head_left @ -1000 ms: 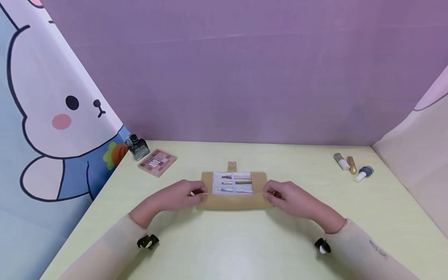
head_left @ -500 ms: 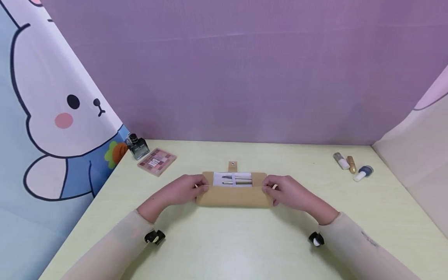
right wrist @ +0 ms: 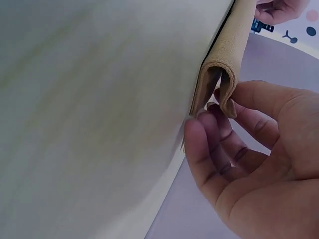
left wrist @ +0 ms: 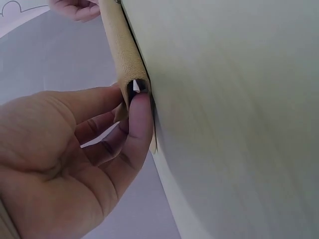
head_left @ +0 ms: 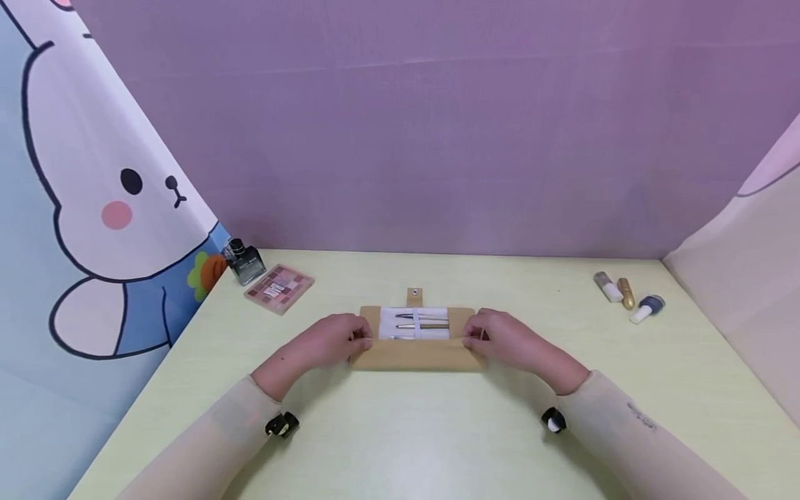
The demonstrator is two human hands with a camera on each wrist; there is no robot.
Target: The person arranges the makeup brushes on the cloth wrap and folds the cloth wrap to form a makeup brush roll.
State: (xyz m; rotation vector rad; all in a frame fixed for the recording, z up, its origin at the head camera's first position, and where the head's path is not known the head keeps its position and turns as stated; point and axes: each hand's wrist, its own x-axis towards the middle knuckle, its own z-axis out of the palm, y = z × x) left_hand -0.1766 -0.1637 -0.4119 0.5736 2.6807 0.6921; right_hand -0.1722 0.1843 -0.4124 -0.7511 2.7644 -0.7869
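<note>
Both hands are working the tan pen case (head_left: 415,353) lying on the pale green table (head_left: 400,444), in front of the purple backdrop. I am pinching the case's left end with my left hand (head_left: 328,342), thumb and fingers curled round the folded-over flap, and my right hand (head_left: 509,342) is doing the same at the right end, fingers (right wrist: 209,149) tucked under the fold. The flap is covering the near part of the case, while the white lining with its pens (head_left: 421,323) is showing just beyond the fold, and the snap tab (head_left: 414,296) is sticking out at the case's far edge.

Judging by how the wall is curling into a soft loop at each end (left wrist: 130,74), I am treating the case as light, limp and leathery: it bends where I pinch and would sag if lifted at the middle. Its grainy skin looks grippy, not slick. Holding at both ends of the fold seems best, keeping the pens from sliding.
</note>
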